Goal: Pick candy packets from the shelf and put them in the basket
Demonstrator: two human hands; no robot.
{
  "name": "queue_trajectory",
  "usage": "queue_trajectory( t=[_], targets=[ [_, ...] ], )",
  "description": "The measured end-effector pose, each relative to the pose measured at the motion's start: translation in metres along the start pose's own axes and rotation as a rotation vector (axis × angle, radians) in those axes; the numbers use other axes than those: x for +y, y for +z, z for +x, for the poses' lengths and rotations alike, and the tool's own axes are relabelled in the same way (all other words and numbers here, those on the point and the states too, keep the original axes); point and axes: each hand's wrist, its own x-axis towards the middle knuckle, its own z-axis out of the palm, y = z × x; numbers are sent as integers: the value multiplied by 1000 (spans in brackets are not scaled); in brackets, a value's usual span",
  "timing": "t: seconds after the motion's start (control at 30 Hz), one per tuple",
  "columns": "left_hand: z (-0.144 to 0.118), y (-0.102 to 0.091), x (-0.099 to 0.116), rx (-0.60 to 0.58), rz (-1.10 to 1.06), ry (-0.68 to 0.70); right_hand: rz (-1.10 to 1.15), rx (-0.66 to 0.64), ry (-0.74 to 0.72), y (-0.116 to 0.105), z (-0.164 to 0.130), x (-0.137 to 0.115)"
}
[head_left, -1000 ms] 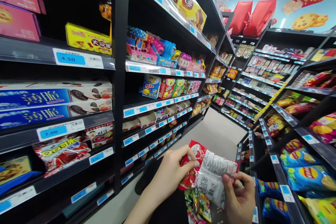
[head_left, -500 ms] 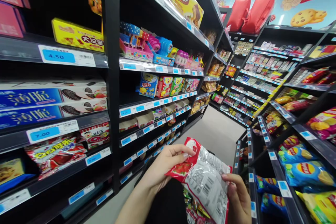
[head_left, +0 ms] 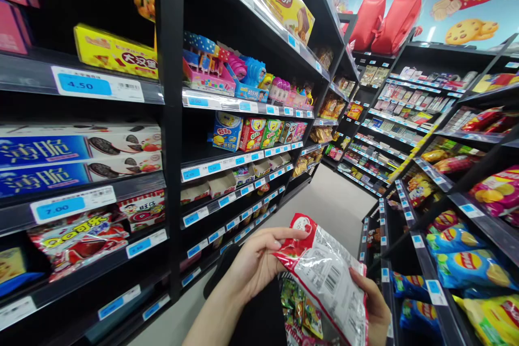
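Note:
A red and white snack bag (head_left: pixel 324 275) is held between my two hands, its printed side with a barcode facing up. My left hand (head_left: pixel 259 259) pinches its upper left corner, fingers over the red part. My right hand (head_left: pixel 371 303) grips the right edge, thumb on top and the other fingers mostly hidden beneath. Several small colourful candy packets (head_left: pixel 300 308) show under the bag at the bottom; what holds them is hidden.
Black shelves (head_left: pixel 170 135) with price tags line the left side, holding yellow snack boxes (head_left: pixel 115 51) and blue biscuit boxes (head_left: pixel 44 151). Blue chip bags (head_left: pixel 472 267) lie on the right shelves. A grey floor aisle (head_left: pixel 336 194) runs between them toward a back shelf (head_left: pixel 405 102).
The snack bag and both hands have shifted slightly right, and more of the candy packets beneath shows. The shelves have slid a little left in view.

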Motion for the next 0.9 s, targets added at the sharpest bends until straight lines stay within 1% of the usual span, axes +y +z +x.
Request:
queue_trajectory(
  t=[0.07, 0.13, 0.2, 0.27, 0.33, 0.43, 0.5, 0.57, 0.63, 0.67, 0.73, 0.8, 0.9],
  targets=[
    [-2, -2, 2, -54, 47, -24, -7, 70, 17, -2, 0, 1],
    [-4, -3, 3, -73, 146, -55, -40, 111, -37, -1, 2, 0],
    [-5, -2, 2, -52, 269, -58, -27, 147, -81, 0, 4, -1],
    [-4, -1, 0, -13, 419, -34, 16, 206, -79, 3, 7, -1],
    [-1, -1, -3, 40, 612, 42, 82, 259, -30, 7, 9, -1],
    [3, -1, -6, 180, 911, 235, 202, 284, 106, 15, 10, -3],
    [3, 0, -6, 266, 1016, 368, 228, 255, 188, 19, 10, -5],
    [2, 2, -5, 276, 1037, 431, 163, 161, 256, 21, 10, -6],
    [0, 4, -4, 280, 1031, 424, 38, 60, 279, 19, 12, -5],
    [-1, 4, -4, 304, 1034, 407, -20, 31, 267, 18, 13, -4],
    [-2, 4, -3, 382, 1043, 384, -84, 24, 198, 15, 15, -4],
    [-3, 3, -3, 432, 1034, 372, -97, 13, 134, 15, 16, -6],
    [-2, 1, -3, 431, 972, 340, -61, -31, 113, 18, 12, -13]
  ],
)
